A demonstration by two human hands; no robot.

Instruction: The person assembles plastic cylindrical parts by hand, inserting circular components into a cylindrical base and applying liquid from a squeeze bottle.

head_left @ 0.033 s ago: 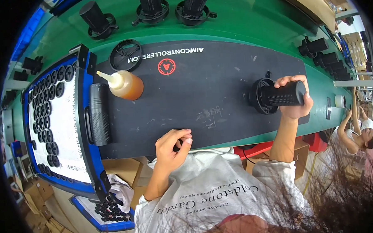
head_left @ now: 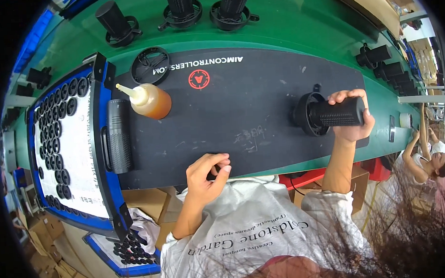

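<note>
The right hand (head_left: 353,118) has its grip wrapped around a black ribbed cylinder (head_left: 336,113), lying on its side, whose end sits in a black ring-shaped base (head_left: 303,114) on the dark mat (head_left: 241,103) that covers the green tabletop (head_left: 287,22). The left hand (head_left: 206,174) rests at the near edge of the mat with its grip narrow, thumb and fingertips pinched together; whether a small part lies between them cannot be told.

Judging from how things lie, the work is partway through. Several cylinder-and-ring pieces (head_left: 182,9) stand upright along the far side of the tabletop and more lie at the right end, so a number look finished. A tray (head_left: 66,141) to the left holds many small black rings in rows, a loose ribbed cylinder (head_left: 119,136) lies just beside it, and an empty ring base (head_left: 150,65) sits near an amber squeeze bottle (head_left: 149,100), so plenty appears left to do.
</note>
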